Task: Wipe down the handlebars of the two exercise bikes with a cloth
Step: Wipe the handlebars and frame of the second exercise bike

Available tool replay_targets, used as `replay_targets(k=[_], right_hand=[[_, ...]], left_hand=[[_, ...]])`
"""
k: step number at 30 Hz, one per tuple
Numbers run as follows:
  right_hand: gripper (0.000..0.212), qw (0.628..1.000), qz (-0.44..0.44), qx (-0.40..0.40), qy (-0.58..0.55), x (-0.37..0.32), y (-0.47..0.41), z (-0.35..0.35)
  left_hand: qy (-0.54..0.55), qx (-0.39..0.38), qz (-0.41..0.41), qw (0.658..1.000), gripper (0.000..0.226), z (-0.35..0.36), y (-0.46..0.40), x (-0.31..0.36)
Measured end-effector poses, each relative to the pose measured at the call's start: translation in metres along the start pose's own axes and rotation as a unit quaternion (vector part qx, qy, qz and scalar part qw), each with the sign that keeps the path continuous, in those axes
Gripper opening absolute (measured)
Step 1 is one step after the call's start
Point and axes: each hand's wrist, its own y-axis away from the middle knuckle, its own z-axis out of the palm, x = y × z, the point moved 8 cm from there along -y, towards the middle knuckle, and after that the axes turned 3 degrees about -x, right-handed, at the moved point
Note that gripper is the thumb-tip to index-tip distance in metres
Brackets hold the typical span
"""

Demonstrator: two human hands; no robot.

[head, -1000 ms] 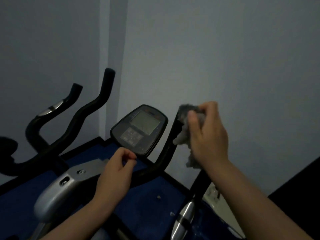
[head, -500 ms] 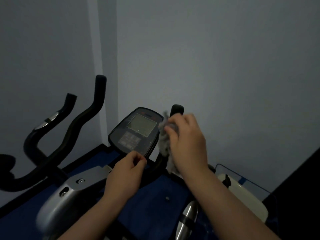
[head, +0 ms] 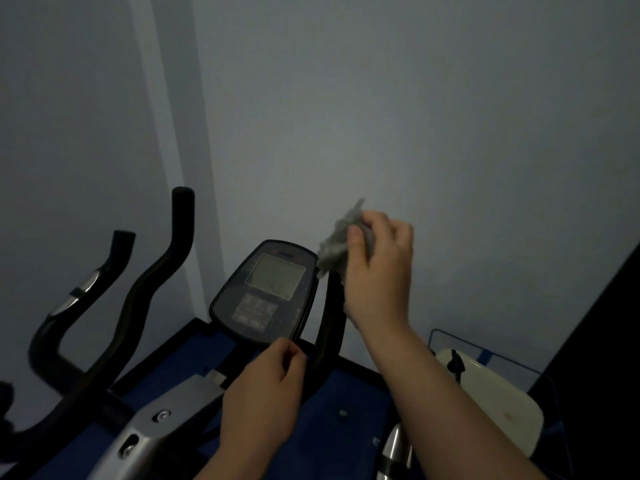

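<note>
While clenched in the right hand (head: 379, 268) — grey, crumpled cloth (head: 337, 240) atop black handlebar (head: 329, 327).

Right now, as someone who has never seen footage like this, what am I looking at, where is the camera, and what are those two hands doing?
No machine here: a person wears a camera on the head, looking down at their own hands. The right hand wraps a crumpled grey cloth around the top of the black right handlebar of an exercise bike. The left hand rests low by that bar, fingers curled; what it touches is unclear. Between the bars sits the bike's dark console with a grey screen. A second bike's black handlebars stand to the left.
</note>
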Motion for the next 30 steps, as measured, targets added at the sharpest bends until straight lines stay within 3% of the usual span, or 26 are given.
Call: replay_targets(k=[3, 9, 12, 14, 17, 20, 26, 30], right_hand=[[0.024, 0.999, -0.008, -0.027, 0.018, 0.003, -0.014, 0.022], [0.018, 0.993, -0.099, -0.021, 0.064, -0.002, -0.005, 0.018], [0.019, 0.987, -0.119, -0.077, 0.082, -0.013, -0.025, 0.033], [0.022, 0.996, -0.072, -0.048, -0.005, -0.003, -0.028, 0.028], [0.031, 0.984, 0.054, 0.055, -0.158, 0.025, 0.015, 0.021], [0.03, 0.98, 0.117, 0.061, -0.15, 0.043, 0.056, 0.023], [0.023, 0.972, 0.146, 0.028, -0.183, 0.046, 0.004, 0.024], [0.029, 0.961, 0.231, 0.049, -0.14, 0.077, 0.079, 0.035]], left_hand=[[-0.001, -0.009, -0.005, 1.0, 0.021, 0.001, -0.003, 0.001], [-0.038, -0.001, -0.004, 0.999, 0.024, 0.002, -0.004, 0.003], [-0.042, 0.0, -0.008, 0.999, 0.025, 0.003, -0.005, 0.001], [-0.044, 0.003, -0.009, 0.999, 0.025, 0.003, -0.006, 0.002], [-0.049, 0.012, -0.007, 0.999, 0.025, 0.001, -0.006, 0.004], [-0.051, 0.014, -0.006, 0.999, 0.025, 0.002, -0.006, 0.003], [-0.031, 0.022, -0.014, 0.999, 0.024, 0.001, -0.005, -0.001], [-0.026, 0.025, -0.015, 0.999, 0.025, 0.001, -0.004, 0.0]])
